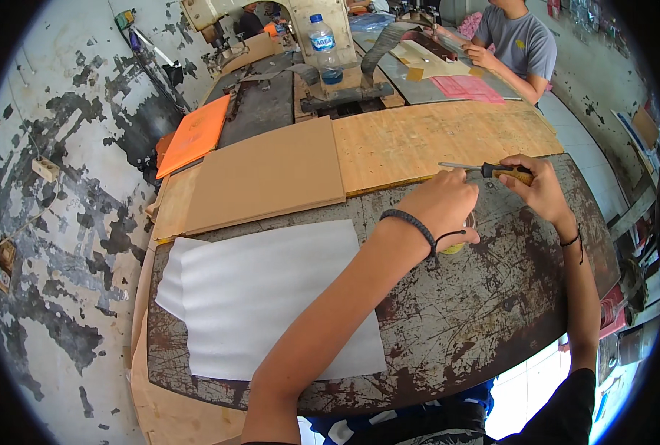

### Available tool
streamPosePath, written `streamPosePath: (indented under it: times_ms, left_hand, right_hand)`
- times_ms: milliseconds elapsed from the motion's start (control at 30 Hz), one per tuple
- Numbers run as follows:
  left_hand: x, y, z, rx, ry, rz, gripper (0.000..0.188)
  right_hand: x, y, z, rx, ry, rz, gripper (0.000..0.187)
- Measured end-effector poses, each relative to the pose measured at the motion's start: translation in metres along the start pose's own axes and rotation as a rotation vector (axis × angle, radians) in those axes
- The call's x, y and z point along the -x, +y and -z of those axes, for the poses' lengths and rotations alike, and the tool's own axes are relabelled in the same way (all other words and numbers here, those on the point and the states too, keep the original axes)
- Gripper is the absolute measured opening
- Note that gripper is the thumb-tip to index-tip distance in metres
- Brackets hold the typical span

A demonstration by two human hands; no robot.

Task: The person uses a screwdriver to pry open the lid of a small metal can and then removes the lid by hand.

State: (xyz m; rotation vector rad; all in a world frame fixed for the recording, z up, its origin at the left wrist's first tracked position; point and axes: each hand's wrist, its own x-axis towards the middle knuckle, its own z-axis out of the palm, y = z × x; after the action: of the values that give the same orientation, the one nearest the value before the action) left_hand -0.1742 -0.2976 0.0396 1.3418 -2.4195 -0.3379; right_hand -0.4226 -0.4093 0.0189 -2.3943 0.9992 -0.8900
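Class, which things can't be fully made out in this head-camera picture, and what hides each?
All in the head view:
Small container: mostly hidden by the left hand.
Screwdriver: handle partly covered by the right hand.
White sheet: partly covered by the left forearm.
Co-worker: head mostly cut off by the top edge.

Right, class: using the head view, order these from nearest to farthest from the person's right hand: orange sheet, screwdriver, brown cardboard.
1. Screwdriver: held in the right hand.
2. Brown cardboard: to the hand's left.
3. Orange sheet: farther left, past the cardboard.
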Motion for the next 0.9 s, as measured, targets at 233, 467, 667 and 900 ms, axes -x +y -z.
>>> streamPosePath:
  times_ms: [233, 467, 667, 900]
  left_hand:
    - [0.001, -0.006, -0.001, 0.023, 0.017, -0.034, 0.055]
    - [0.001, -0.004, 0.006, -0.008, -0.024, -0.021, 0.056]
    - [-0.001, -0.003, 0.005, -0.024, -0.027, -0.016, 0.053]
    - [0.002, 0.004, 0.011, -0.052, -0.042, -0.006, 0.041]
  right_hand:
    - [0.001, 0.003, 0.001, 0.014, 0.010, 0.022, 0.027]
    - [0.001, 0.003, 0.001, 0.041, -0.023, 0.010, 0.029]
    - [0.002, 0.002, 0.001, 0.036, -0.027, -0.002, 0.030]
    - [0.002, 0.000, 0.002, 0.056, -0.049, 0.022, 0.031]
